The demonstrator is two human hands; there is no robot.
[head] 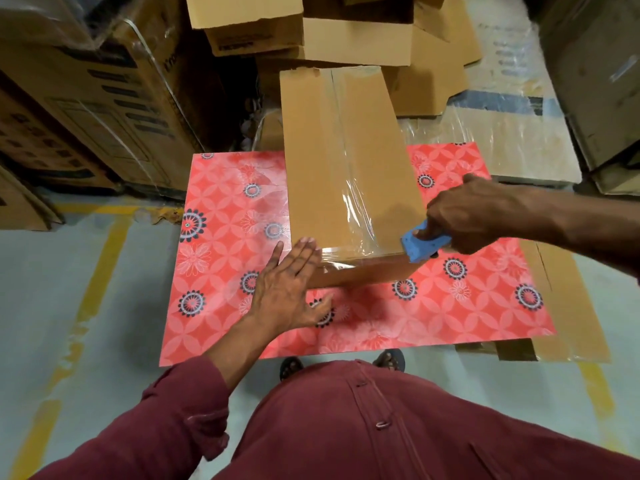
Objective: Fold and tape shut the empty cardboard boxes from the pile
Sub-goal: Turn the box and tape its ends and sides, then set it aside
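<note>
From the head view, a closed cardboard box [346,168] lies on a red floral mat [225,237], reaching from the mat's far edge toward its middle, with clear tape [353,209] along its top seam. The left hand [291,285] lies flat, fingers straight, against the box's near left corner. The right hand [464,216] grips a blue tape dispenser [420,245] at the near right corner, while open boxes [346,32] are piled beyond the mat.

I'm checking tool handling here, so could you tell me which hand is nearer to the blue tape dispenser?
Right. The right hand grips the blue tape dispenser at the cardboard box's near right corner; the left hand lies flat at the box's near left corner, apart from the dispenser.
</note>
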